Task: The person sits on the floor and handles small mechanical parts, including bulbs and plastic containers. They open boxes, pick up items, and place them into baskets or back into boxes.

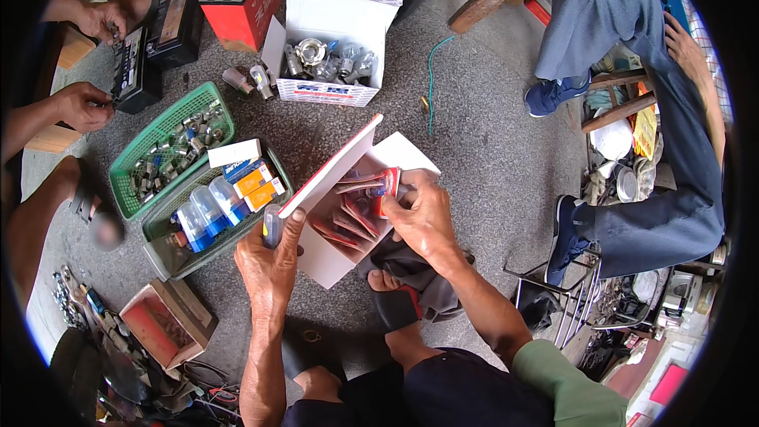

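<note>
An opened white cardboard box (322, 267) with a red-edged lid is tilted between my hands. Inside stand several red-backed blister packs (348, 229). My left hand (269, 269) is closed on the box's left side, its thumb over the lid's edge. Beside that thumb shows a small clear piece (273, 225) with some yellow, too small to name. At the box's right side, my right hand (423, 217) pinches a red blister pack (390, 181), which sticks up above the others. The fingertips behind that pack are hidden.
Left of the box are a green basket (126, 142) of small bulbs and a grey-green bin (166, 257) with blue-capped clear packs. Beyond stands a white box (336, 12) of bulbs. Another person's hands (83, 107) touch a black battery (134, 79). Someone in jeans (648, 221) sits right.
</note>
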Tool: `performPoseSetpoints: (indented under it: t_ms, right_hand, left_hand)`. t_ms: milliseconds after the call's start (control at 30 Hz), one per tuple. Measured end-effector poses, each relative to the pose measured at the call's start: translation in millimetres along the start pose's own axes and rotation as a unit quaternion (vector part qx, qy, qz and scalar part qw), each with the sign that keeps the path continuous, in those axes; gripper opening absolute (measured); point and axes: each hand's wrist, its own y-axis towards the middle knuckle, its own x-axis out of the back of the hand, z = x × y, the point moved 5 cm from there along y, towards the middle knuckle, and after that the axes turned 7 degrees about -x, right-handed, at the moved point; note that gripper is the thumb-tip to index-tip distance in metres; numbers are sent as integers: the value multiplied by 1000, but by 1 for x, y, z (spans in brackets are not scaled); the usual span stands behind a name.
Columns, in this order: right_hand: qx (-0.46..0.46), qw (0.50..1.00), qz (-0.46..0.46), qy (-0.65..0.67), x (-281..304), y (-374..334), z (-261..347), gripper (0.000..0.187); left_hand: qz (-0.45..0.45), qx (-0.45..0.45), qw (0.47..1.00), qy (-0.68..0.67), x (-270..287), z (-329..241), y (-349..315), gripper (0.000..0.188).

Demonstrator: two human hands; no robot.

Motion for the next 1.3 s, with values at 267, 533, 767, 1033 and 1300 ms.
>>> performPoseSetpoints:
  t_ms: [267,533,767,1033,1300]
  right_hand:
    - [76,996,-41,-30,-10,-15,-10,47]
    - [111,947,23,-300,-1,0,-10,29]
    - [261,894,18,-364,-6,3,30,23]
    - [427,813,22,-396,-21,13,47,11]
    - [464,770,111,-424,-10,13,40,13]
  left_hand:
    - [12,23,1000,-3,0,-6,-1,56]
    - [10,5,1000,-4,-2,-3,-1,60]
    - [14,15,1000,5,-2,-9,-2,53]
    - [11,-11,1000,25,0,-5,-1,52]
    - [34,-19,999,23,-6,-6,5,54]
